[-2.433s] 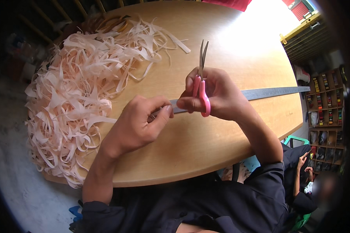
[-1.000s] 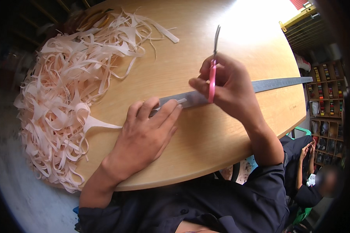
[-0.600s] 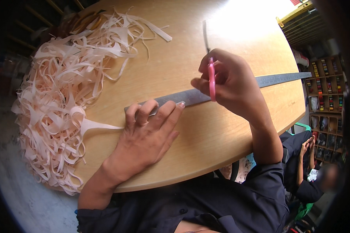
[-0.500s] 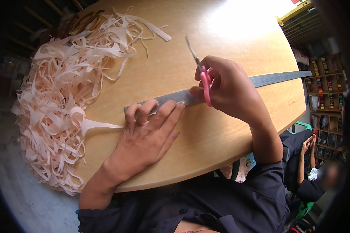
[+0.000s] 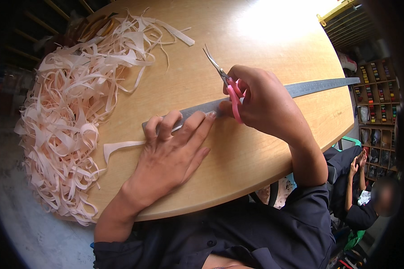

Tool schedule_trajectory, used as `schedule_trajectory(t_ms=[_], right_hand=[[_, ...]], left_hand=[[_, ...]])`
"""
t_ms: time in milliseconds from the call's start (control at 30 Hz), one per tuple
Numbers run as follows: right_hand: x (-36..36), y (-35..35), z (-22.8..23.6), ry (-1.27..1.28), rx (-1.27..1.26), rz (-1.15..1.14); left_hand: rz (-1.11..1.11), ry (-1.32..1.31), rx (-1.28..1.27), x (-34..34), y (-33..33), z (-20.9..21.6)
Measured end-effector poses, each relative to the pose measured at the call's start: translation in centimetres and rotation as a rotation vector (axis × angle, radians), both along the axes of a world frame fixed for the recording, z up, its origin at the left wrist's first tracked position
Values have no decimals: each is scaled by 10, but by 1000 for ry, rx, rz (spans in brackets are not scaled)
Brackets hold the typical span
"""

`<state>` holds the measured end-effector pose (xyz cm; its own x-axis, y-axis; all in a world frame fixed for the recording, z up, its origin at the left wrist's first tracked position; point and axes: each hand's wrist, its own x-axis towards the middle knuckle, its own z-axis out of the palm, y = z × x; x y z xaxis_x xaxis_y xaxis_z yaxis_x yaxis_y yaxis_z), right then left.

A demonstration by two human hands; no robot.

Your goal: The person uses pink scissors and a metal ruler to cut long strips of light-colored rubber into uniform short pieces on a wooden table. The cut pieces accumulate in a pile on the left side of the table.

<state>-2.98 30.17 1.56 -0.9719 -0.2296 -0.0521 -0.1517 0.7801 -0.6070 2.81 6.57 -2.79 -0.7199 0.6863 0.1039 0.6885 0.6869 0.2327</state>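
A long metal ruler (image 5: 318, 86) lies across the wooden table (image 5: 256, 157). My left hand (image 5: 168, 157) rests at its left end, fingers bent and pressed down on the ruler and a pale pink fabric strip (image 5: 123, 145). The strip's wider tail trails out from under that hand; much of its length is hidden by the fingers. In my right hand (image 5: 262, 101) is a pair of small scissors (image 5: 234, 101) with pink handles, blades pointing up and away and slightly parted. The right thumb reaches the ruler beside the left index fingertip.
A large tangled heap of pale pink fabric strips (image 5: 67, 121) covers the table's left side. Brown and yellowish handles (image 5: 101, 27) show behind it. To the right, shelves (image 5: 377, 103) hold colourful spools, and another person (image 5: 359, 188) sits beyond the table edge.
The strip's wide tail has come away from the heap and now lies separately on the table. The scissors have tilted left, with their blades showing more clearly. Both hands have stayed nearly in place.
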Motion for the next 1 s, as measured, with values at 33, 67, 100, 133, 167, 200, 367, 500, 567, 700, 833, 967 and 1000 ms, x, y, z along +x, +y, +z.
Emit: schedule_trajectory(t_ms=[33, 67, 100, 133, 167, 200, 367, 500, 567, 700, 833, 967, 1000], right_hand=[[0, 0, 0, 14, 5, 12], [0, 0, 0, 28, 9, 25], [0, -1, -1, 30, 5, 34], [0, -1, -2, 34, 23, 35], [0, -1, -2, 26, 33, 32], [0, 0, -3, 18, 43, 28], [1, -4, -8, 41, 22, 35], [2, -6, -7, -20, 54, 21], [3, -8, -6, 20, 45, 20], [2, -10, -6, -73, 23, -38], [1, -9, -8, -39, 40, -10], [2, -9, -8, 13, 56, 8], [2, -10, -7, 18, 55, 5]], left_hand=[[1, 4, -1, 0, 0, 0], [0, 2, 4, 0, 1, -1], [0, 0, 9, 0, 1, -1], [1, -2, 18, 0, 1, -1], [-1, 5, 9, 0, 1, -1], [-1, 11, 6, 0, 2, -1], [-1, 7, 19, 0, 2, -1], [1, 8, 80, -2, 1, 3], [5, 17, 136, -6, -6, 8], [84, 13, 192, -20, -42, 30], [234, -9, 190, -29, -71, 43], [319, -189, 232, -30, -75, 45], [306, -183, 234, -30, -75, 45]])
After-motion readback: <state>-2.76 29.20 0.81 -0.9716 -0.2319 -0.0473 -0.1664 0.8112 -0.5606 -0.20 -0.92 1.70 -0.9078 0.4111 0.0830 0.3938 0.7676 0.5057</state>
